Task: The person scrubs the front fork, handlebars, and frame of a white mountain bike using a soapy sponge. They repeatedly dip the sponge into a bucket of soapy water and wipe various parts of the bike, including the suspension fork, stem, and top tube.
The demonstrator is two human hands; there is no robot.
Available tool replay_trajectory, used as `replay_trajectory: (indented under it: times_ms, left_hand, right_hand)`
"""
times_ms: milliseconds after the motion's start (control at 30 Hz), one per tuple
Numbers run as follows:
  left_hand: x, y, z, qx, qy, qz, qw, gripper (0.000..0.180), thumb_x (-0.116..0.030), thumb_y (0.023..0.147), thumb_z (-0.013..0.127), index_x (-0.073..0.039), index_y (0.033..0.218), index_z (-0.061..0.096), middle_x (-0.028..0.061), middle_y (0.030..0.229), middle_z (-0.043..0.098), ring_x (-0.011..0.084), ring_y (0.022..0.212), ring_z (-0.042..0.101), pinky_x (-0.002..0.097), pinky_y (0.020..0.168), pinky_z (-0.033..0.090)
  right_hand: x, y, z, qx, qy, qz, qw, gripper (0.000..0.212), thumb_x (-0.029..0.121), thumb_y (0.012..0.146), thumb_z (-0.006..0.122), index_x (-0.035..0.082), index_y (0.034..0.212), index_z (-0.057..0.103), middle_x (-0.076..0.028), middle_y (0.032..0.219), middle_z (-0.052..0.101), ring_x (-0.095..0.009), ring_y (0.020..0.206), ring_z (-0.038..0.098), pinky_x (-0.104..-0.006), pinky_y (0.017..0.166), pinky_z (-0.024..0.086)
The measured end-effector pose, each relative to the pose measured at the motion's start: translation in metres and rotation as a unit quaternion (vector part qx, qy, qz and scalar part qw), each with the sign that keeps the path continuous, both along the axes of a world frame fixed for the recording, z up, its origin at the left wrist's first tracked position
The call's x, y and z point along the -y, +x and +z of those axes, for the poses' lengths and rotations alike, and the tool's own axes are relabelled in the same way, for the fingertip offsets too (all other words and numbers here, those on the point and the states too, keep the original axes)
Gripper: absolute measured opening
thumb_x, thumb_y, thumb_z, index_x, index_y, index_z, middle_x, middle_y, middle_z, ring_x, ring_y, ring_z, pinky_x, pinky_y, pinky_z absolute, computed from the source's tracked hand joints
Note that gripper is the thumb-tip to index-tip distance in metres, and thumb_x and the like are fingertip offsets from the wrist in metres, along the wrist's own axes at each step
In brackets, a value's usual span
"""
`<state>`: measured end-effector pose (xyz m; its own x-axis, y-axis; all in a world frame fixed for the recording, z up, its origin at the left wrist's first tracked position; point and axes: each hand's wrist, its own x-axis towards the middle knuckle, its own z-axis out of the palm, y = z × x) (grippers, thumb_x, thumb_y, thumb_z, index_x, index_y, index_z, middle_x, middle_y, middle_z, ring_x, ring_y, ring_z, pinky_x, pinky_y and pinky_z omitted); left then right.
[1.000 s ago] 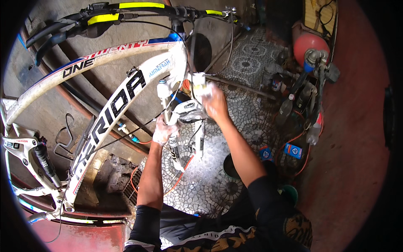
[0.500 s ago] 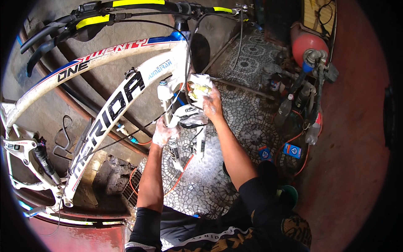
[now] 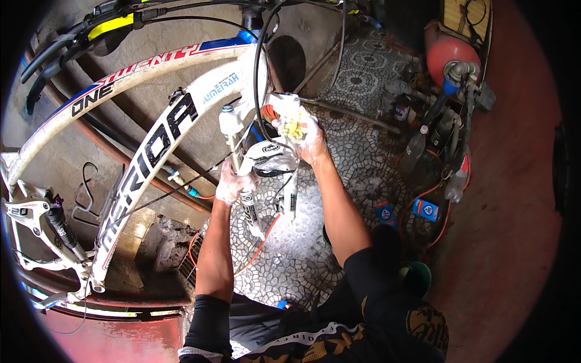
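Left hand (image 3: 236, 183) and right hand (image 3: 313, 145) are soapy and apart: my left wraps around one leg of the white metal bike fork (image 3: 249, 212); my right holds a foamy yellow sponge (image 3: 294, 129) higher up on its other side.

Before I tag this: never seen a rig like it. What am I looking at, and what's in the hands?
No robot here: just a person's bare hands, seen from above by a head-worn fisheye camera, which bends straight edges. Both hands are soapy. The left hand grips a leg of the white bike fork; the right hand holds something yellow and sudsy, perhaps a sponge, near the fork's top. The white bike frame fills the left side. On the patterned floor, to the right, are blue packets and plastic bottles.
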<state>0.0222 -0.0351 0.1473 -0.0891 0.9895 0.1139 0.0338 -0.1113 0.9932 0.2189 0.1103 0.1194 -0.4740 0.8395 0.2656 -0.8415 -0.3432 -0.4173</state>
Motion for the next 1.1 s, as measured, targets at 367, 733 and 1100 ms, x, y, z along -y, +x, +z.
replay_trajectory:
  times_ms: [367, 733, 1100]
  left_hand:
    - [0.002, 0.003, -0.001, 0.027, 0.027, -0.031, 0.999, 0.055, -0.013, 0.068, 0.079, 0.006, 0.110, 0.050, 0.0117, 0.068, 0.063, 0.0217, 0.053, 0.063, 0.0331, 0.052, 0.054]
    - [0.006, 0.012, 0.004, 0.014, 0.010, -0.020, 1.000, 0.047, -0.009, 0.066, 0.075, 0.006, 0.106, 0.054, 0.0117, 0.069, 0.064, 0.0215, 0.054, 0.064, 0.0324, 0.052, 0.053]
    - [-0.001, 0.000, -0.012, -0.007, 0.026, -0.024, 0.999, 0.058, -0.014, 0.072, 0.081, 0.005, 0.113, 0.046, 0.0116, 0.067, 0.063, 0.0228, 0.053, 0.064, 0.0347, 0.052, 0.056]
  right_hand:
    - [-0.009, 0.008, 0.009, -0.005, -0.034, 0.034, 0.999, 0.040, 0.036, 0.103, 0.049, 0.002, 0.120, 0.062, -0.013, 0.098, 0.068, -0.022, 0.075, 0.065, -0.0362, 0.066, 0.057]
    - [-0.055, 0.005, 0.022, 0.139, -0.025, -0.045, 0.989, 0.029, 0.024, 0.102, 0.050, 0.002, 0.115, 0.063, -0.015, 0.089, 0.070, -0.024, 0.073, 0.071, -0.0370, 0.058, 0.059]
    - [0.025, 0.030, -0.062, 0.057, 0.086, -0.083, 0.991, 0.059, 0.031, 0.091, 0.073, 0.001, 0.136, 0.049, -0.006, 0.118, 0.062, -0.017, 0.106, 0.061, -0.0300, 0.095, 0.049]
